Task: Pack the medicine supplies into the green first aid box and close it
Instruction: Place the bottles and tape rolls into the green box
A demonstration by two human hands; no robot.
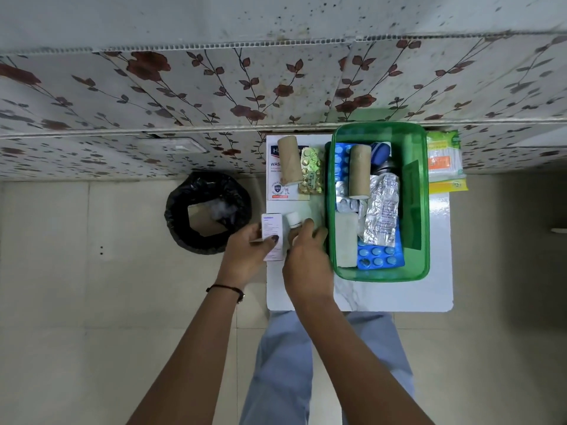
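Your small white table (399,296) carries the open green box (425,210) on its right half, already loaded with blue pill strips (379,256), a silver strip (382,210), a brown bandage roll (359,171) and a white pad (346,240); what lies at its far end is dark and hard to make out. Down on the floor to the left sits a black-lined bin (208,210). Your left hand (248,256) is curled around a small white carton (272,228), thumb across its printed face. Your right hand (306,259) is closed on a white bottle (293,220) just beside the carton, and only the cap and shoulder show past your fingers. Farther back, a second roll (290,159) and a gold pill strip (311,170) rest on a flat white packet (276,185), whose lettering they partly cover. A green-and-yellow pack (446,162) pokes out behind the box.
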